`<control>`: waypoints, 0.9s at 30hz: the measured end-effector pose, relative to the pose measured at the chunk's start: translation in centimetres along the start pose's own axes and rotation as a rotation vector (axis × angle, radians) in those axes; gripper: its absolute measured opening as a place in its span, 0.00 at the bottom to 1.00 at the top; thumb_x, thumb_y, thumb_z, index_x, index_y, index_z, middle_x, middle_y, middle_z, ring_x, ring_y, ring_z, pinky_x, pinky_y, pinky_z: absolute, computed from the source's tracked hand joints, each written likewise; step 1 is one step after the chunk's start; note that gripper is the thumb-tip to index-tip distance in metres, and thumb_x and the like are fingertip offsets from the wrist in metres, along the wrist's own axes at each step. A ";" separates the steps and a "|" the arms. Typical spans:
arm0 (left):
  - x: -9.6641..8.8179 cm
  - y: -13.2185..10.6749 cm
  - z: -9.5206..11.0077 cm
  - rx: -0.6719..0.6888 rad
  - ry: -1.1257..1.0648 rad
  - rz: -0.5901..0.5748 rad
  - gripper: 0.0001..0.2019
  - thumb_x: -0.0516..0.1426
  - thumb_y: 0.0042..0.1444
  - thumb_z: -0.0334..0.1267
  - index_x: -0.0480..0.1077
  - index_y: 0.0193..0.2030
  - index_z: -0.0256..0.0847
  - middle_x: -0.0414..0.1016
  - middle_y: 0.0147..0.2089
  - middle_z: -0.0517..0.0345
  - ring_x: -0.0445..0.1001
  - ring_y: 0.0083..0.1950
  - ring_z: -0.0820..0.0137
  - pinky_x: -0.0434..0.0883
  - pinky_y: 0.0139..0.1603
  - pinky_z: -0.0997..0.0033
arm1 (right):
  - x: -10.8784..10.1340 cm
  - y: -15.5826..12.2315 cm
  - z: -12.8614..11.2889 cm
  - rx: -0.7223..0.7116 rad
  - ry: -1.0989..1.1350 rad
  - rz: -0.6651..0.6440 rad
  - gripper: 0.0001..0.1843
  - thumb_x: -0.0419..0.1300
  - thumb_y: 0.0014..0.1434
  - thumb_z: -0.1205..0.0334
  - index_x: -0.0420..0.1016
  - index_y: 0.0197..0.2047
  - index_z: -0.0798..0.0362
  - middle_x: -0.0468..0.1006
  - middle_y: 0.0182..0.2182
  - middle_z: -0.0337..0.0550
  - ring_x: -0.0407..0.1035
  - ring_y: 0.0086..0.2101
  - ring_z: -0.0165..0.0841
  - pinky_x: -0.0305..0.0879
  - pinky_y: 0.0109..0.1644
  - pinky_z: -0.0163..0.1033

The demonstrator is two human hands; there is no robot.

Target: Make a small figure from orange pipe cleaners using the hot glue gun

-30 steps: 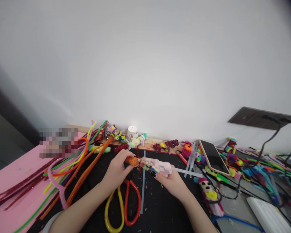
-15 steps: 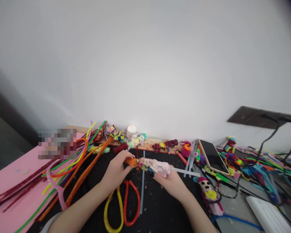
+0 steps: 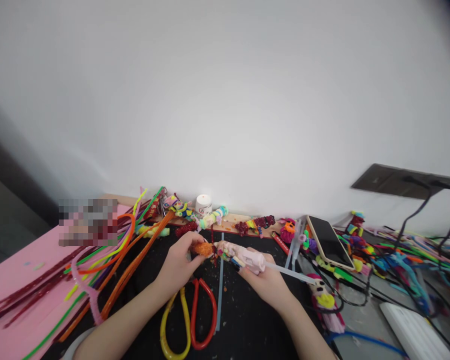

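Note:
My left hand (image 3: 178, 265) pinches a small orange fuzzy piece (image 3: 202, 248) above the black mat (image 3: 247, 320). My right hand (image 3: 264, 282) is wrapped round a pink glue gun (image 3: 245, 257) decorated with small coloured bits. Its nozzle touches the orange piece, and a clear glue stick (image 3: 290, 273) juts from its back end toward the right. Both hands are closed. Just below them lie scissors (image 3: 189, 317) with one yellow and one red handle loop.
Long pipe cleaners (image 3: 108, 265) in several colours sprawl over a pink sheet (image 3: 18, 280) at left. Finished fuzzy figures (image 3: 213, 217) and a white jar (image 3: 204, 204) line the wall. A phone (image 3: 329, 242), cables, more figures and a white keyboard (image 3: 412, 332) crowd the right.
The glue gun's back end with its glue stick has tilted slightly down to the right. My left hand keeps the orange piece against the nozzle.

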State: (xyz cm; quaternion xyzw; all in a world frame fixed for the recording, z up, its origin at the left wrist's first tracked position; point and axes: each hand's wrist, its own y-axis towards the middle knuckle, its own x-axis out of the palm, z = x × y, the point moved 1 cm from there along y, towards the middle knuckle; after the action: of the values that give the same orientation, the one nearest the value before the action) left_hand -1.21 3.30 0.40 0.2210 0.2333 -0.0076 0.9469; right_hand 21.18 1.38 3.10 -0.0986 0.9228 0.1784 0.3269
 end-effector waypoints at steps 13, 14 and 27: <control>0.1 -0.1 -0.1 0.053 0.030 -0.035 0.07 0.55 0.52 0.26 0.65 0.36 0.41 0.72 0.38 0.59 0.72 0.40 0.69 0.68 0.42 0.70 | 0.5 0.0 0.2 0.041 0.107 -0.083 0.09 0.56 0.52 0.69 0.76 0.35 0.51 0.74 0.26 0.36 0.66 0.26 0.30 0.63 0.30 0.33; 0.1 -0.1 0.0 0.054 0.031 -0.033 0.08 0.55 0.52 0.26 0.65 0.36 0.41 0.72 0.38 0.59 0.72 0.40 0.69 0.68 0.42 0.70 | 0.5 0.0 0.2 0.046 0.120 -0.091 0.09 0.56 0.52 0.69 0.76 0.36 0.52 0.74 0.26 0.36 0.66 0.26 0.30 0.63 0.30 0.32; -0.1 0.2 0.2 -0.168 -0.021 -0.016 0.11 0.61 0.51 0.37 0.63 0.40 0.42 0.75 0.37 0.59 0.73 0.35 0.69 0.69 0.38 0.69 | 0.1 0.4 1.8 0.119 0.047 0.049 0.09 0.55 0.54 0.62 0.75 0.34 0.54 0.76 0.26 0.39 0.67 0.26 0.32 0.62 0.30 0.34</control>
State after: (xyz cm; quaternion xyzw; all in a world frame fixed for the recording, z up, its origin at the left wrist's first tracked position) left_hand -1.19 3.34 0.73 0.1386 0.2251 0.0021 0.9644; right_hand 22.00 2.44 1.84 -0.0606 0.9413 0.1289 0.3061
